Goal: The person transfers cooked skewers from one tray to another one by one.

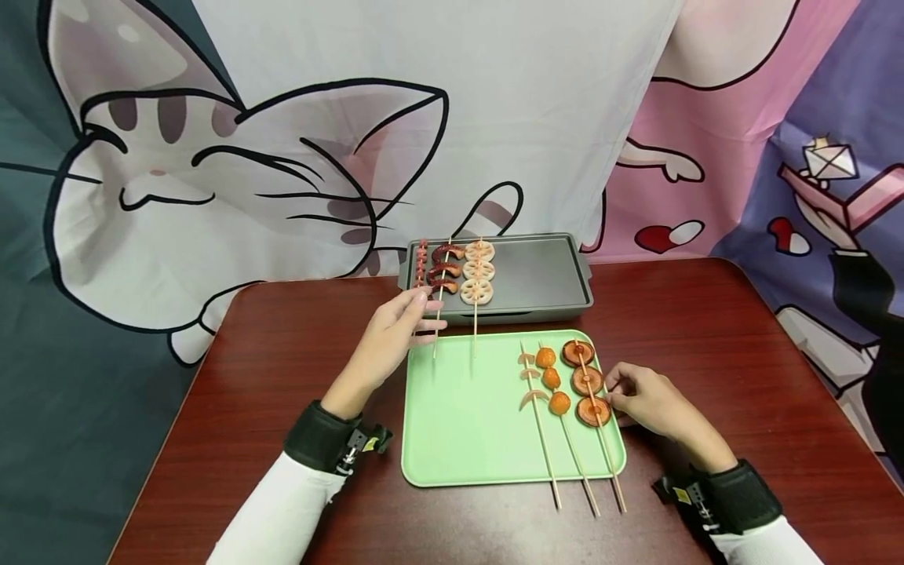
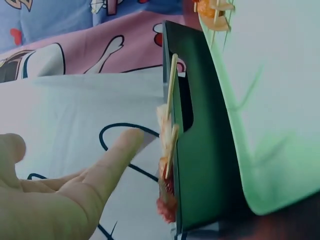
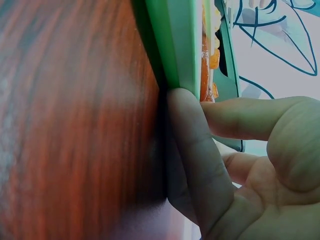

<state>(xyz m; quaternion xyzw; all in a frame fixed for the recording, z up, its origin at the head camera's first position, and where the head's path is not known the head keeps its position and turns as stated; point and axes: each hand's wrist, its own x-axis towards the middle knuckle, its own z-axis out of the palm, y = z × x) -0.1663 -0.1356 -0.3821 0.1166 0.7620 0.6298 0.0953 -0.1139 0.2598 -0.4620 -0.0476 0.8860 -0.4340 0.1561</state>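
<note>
Hands both relaxed, left hand (image 1: 391,336) by octopus skewer (image 1: 442,290), right hand (image 1: 646,400) touching green tray (image 1: 466,439)

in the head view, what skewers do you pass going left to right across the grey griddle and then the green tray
On the grey griddle pan: small red sausage skewer → dark red curled sausage skewer → pale lotus root slice skewer. On the mint green plastic tray: pale shrimp skewer → orange ball skewer → brown mushroom cap skewer.
</note>
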